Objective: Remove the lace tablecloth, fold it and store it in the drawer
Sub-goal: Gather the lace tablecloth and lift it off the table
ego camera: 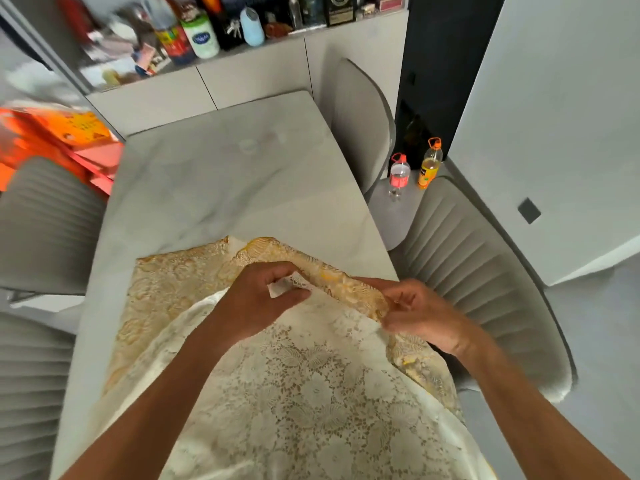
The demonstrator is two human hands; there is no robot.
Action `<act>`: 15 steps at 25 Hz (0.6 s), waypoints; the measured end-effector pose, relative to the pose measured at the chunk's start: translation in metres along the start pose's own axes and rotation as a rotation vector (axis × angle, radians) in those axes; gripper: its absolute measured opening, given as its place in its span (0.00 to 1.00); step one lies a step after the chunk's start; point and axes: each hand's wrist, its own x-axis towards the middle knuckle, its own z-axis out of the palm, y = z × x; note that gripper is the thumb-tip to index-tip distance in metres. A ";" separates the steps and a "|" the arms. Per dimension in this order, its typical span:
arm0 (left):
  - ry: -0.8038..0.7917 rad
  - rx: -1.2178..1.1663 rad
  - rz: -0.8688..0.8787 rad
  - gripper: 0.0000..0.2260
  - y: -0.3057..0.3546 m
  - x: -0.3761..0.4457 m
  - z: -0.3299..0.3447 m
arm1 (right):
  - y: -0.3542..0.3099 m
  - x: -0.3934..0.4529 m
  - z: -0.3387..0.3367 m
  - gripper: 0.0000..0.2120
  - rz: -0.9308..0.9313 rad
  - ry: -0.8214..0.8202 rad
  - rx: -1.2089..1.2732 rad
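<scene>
The cream and gold lace tablecloth (304,375) lies bunched over the near end of the grey marble table (221,174), partly doubled over itself, with its near part hanging toward me. My left hand (266,296) pinches a white lace edge near the cloth's top fold. To its right, my right hand (415,313) pinches the gold folded edge at the table's right side. Both hands hold the same raised fold. No drawer is in view.
Grey ribbed chairs stand at the left (41,223) and right (478,282); a third chair (360,123) is at the far right. Two bottles (415,171) stand on a chair seat. A cluttered sideboard (242,74) lies beyond the table, orange boxes (59,133) at left.
</scene>
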 end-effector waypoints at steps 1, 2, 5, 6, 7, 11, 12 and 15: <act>0.063 -0.015 0.056 0.03 0.002 -0.014 -0.009 | -0.008 -0.007 0.015 0.10 -0.003 -0.003 0.016; 0.121 -0.037 0.120 0.04 0.002 -0.028 -0.020 | -0.015 -0.015 0.031 0.09 -0.023 -0.034 0.022; -0.016 -0.067 0.151 0.04 -0.005 -0.062 -0.049 | -0.027 -0.042 0.080 0.11 0.003 -0.062 -0.113; -0.160 -0.081 0.097 0.04 -0.007 -0.068 -0.053 | -0.028 -0.048 0.093 0.09 0.014 -0.026 -0.137; -0.290 -0.118 0.025 0.04 -0.008 -0.073 -0.055 | -0.027 -0.052 0.103 0.11 0.019 -0.009 -0.127; -0.365 -0.232 -0.046 0.08 -0.012 -0.113 -0.043 | -0.038 -0.056 0.158 0.21 0.195 0.128 0.171; -0.336 -0.252 -0.043 0.09 -0.013 -0.130 -0.038 | -0.042 -0.055 0.176 0.22 0.292 0.191 0.218; -0.340 -0.281 -0.005 0.06 -0.019 -0.177 -0.028 | -0.039 -0.050 0.232 0.15 0.375 0.358 0.144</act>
